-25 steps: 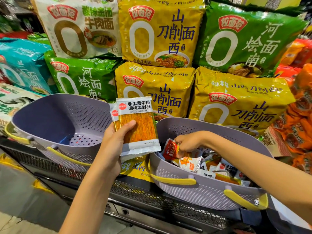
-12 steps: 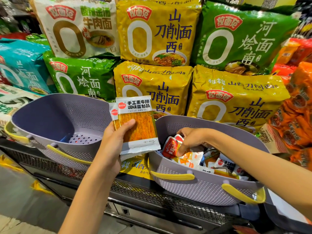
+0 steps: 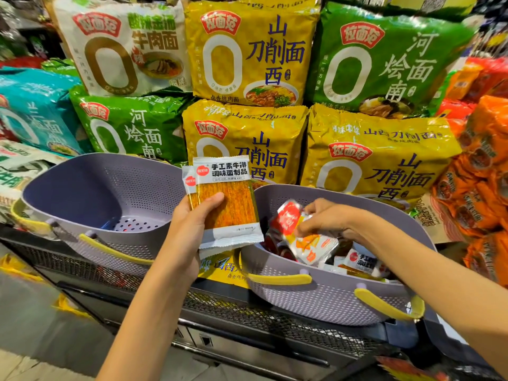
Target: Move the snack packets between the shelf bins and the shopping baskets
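Looming behind: stacked noodle bags [image 3: 247, 50]; left hand [image 3: 189, 224] grips orange packets [image 3: 228, 199] between lilac baskets [image 3: 82, 171]; right hand [image 3: 327, 218] pinches red-white packet [image 3: 299, 232] above packet-filled right basket [image 3: 316, 303].

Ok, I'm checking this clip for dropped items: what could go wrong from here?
1. The left hand holds two stacked orange packets, thumb across the front; the offset rear packet could slide out.
2. The right hand pinches a red-and-white packet with its fingertips above the full right basket; it may slip back in.
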`<state>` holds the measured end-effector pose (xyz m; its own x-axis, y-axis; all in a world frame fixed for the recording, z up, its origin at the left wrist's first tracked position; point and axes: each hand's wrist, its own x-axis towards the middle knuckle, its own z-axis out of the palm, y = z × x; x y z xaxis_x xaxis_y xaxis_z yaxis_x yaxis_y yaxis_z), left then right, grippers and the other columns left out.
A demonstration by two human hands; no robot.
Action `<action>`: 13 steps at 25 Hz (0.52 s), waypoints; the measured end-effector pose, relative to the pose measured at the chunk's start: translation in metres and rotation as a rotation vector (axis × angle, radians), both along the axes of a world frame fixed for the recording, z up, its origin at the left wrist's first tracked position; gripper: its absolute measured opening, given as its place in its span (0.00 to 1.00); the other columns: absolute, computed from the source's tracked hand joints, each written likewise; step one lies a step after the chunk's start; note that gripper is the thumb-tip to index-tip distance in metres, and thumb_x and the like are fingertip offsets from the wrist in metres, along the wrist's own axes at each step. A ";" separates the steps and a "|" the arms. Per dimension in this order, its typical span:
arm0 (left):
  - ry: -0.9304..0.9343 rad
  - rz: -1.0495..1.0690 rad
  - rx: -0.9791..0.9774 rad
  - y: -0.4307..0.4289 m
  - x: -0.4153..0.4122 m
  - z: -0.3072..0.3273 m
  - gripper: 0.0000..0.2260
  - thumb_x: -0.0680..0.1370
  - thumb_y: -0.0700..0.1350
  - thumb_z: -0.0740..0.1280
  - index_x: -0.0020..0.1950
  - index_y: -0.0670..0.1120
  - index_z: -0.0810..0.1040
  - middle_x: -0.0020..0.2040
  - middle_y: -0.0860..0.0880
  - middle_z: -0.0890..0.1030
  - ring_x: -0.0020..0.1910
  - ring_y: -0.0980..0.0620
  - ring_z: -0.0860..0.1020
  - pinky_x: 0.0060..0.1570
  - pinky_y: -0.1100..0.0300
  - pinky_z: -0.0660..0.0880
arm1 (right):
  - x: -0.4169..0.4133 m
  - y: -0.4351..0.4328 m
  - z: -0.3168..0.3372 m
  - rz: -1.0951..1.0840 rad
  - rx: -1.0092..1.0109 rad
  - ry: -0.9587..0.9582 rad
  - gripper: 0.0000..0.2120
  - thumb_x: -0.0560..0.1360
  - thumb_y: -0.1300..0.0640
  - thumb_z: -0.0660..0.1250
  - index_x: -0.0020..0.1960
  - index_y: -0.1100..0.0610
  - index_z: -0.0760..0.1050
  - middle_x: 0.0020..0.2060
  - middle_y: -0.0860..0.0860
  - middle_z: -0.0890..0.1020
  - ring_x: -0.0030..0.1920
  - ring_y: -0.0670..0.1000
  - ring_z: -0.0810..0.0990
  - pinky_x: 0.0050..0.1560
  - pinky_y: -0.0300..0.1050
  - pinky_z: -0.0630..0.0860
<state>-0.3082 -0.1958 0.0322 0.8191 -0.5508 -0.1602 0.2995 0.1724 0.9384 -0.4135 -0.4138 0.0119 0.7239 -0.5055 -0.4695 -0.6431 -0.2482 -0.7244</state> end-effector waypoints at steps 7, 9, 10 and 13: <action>-0.039 -0.106 0.050 -0.019 -0.024 0.018 0.09 0.76 0.43 0.66 0.56 0.48 0.77 0.49 0.48 0.83 0.46 0.49 0.81 0.48 0.52 0.78 | -0.056 0.006 0.039 -0.368 0.871 -0.676 0.19 0.51 0.62 0.82 0.39 0.62 0.79 0.31 0.58 0.82 0.31 0.55 0.83 0.44 0.57 0.81; -0.032 -0.128 0.081 -0.025 -0.032 0.022 0.10 0.76 0.43 0.66 0.57 0.47 0.77 0.50 0.47 0.83 0.47 0.47 0.81 0.53 0.49 0.77 | -0.069 0.012 0.036 -0.407 0.950 -0.756 0.29 0.39 0.62 0.84 0.39 0.62 0.82 0.35 0.58 0.84 0.35 0.56 0.84 0.35 0.55 0.81; -0.024 -0.138 0.092 -0.027 -0.035 0.024 0.10 0.76 0.43 0.66 0.57 0.47 0.77 0.51 0.46 0.83 0.48 0.46 0.81 0.55 0.48 0.77 | -0.075 0.014 0.034 -0.417 0.982 -0.778 0.32 0.34 0.63 0.83 0.38 0.63 0.83 0.39 0.59 0.85 0.37 0.57 0.85 0.32 0.56 0.80; -0.007 -0.181 0.099 -0.026 -0.042 0.025 0.11 0.76 0.44 0.66 0.58 0.48 0.77 0.53 0.46 0.83 0.49 0.46 0.82 0.53 0.50 0.77 | -0.090 0.027 0.031 -0.408 1.018 -0.799 0.36 0.37 0.63 0.84 0.46 0.64 0.83 0.51 0.62 0.83 0.46 0.60 0.84 0.40 0.61 0.80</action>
<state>-0.3503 -0.2213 0.0569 0.7096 -0.6707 -0.2161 0.3109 0.0228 0.9502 -0.5037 -0.3865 0.0427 0.8558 -0.4312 -0.2859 0.1377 0.7226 -0.6774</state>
